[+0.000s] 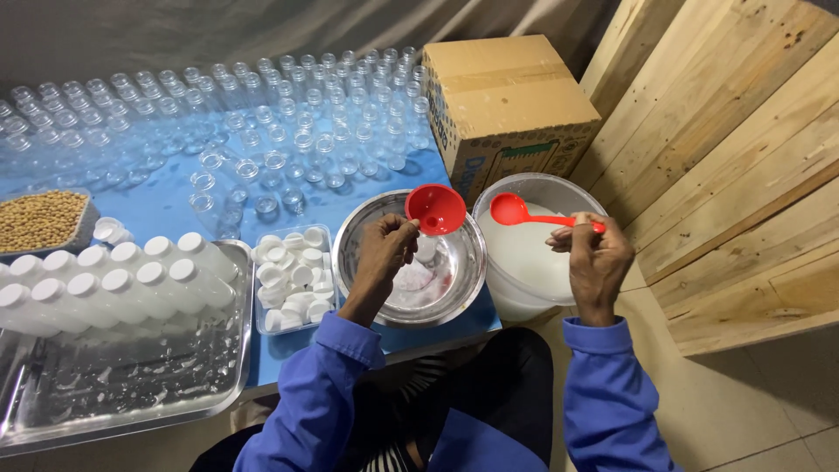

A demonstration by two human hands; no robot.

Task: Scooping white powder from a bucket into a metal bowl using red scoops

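Note:
My left hand (pixel 384 255) holds a small clear bottle (pixel 426 250) with a red funnel (pixel 435 208) set in its neck, above a shiny metal bowl (pixel 360 229). My right hand (pixel 596 259) grips the handle of a red ladle (pixel 512 210), whose scoop hovers over a white bucket (pixel 559 187) of white liquid. Both arms wear blue sleeves.
Several empty clear bottles (pixel 262 114) stand on the blue table. A cardboard box (pixel 507 96) sits behind the bucket. A container of white caps (pixel 293 275) and a metal tray (pixel 131 385) with filled capped bottles (pixel 114 280) lie left. A tray of beans (pixel 39 220) is far left. Wooden pallets (pixel 734 157) stand right.

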